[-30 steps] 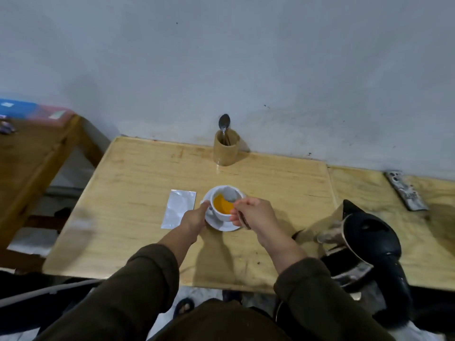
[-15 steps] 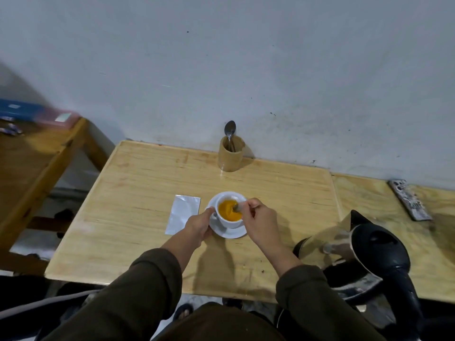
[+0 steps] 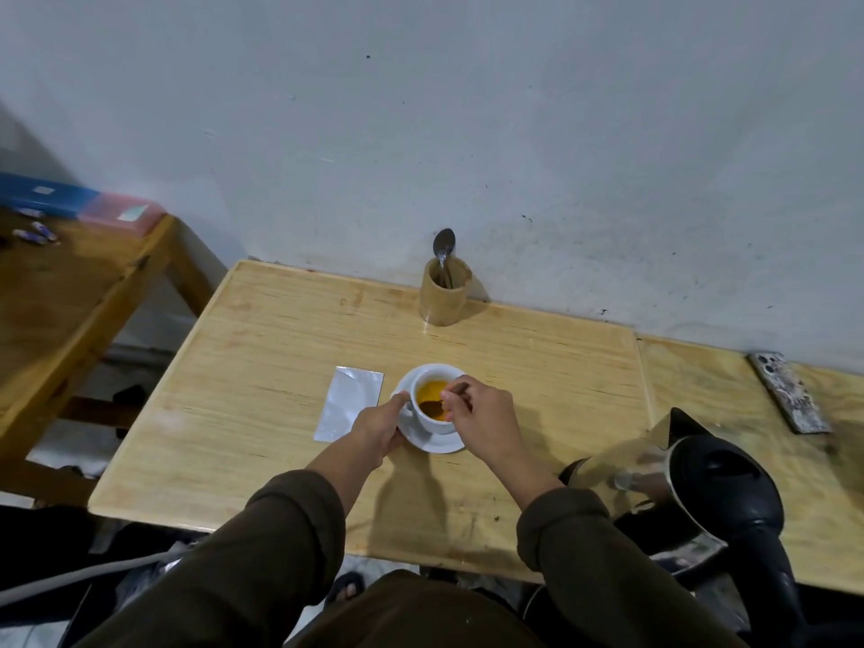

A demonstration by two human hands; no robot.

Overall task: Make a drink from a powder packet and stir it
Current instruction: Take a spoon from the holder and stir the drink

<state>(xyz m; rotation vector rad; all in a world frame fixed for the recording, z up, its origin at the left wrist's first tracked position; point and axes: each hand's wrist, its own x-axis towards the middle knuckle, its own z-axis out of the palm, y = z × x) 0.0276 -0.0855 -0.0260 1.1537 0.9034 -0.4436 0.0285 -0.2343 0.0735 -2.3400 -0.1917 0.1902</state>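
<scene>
A white cup (image 3: 432, 374) holding orange liquid stands on a white saucer (image 3: 439, 442) in the middle of the wooden table (image 3: 280, 348). My left hand (image 3: 378, 425) holds the cup's left side and the saucer edge. My right hand (image 3: 481, 416) pinches a spoon (image 3: 432, 406) whose bowl is dipped in the drink. A silver powder packet (image 3: 348, 402) lies flat just left of the saucer.
A bamboo holder (image 3: 444, 297) with a second spoon stands by the wall. A black and steel kettle (image 3: 701, 488) sits at the right front. A phone (image 3: 790, 390) lies far right. A darker side table (image 3: 61, 292) is at left.
The spoon, above the cup's far rim a second ago, has gone down into the drink and moved toward its near side. My left hand stays on the cup.
</scene>
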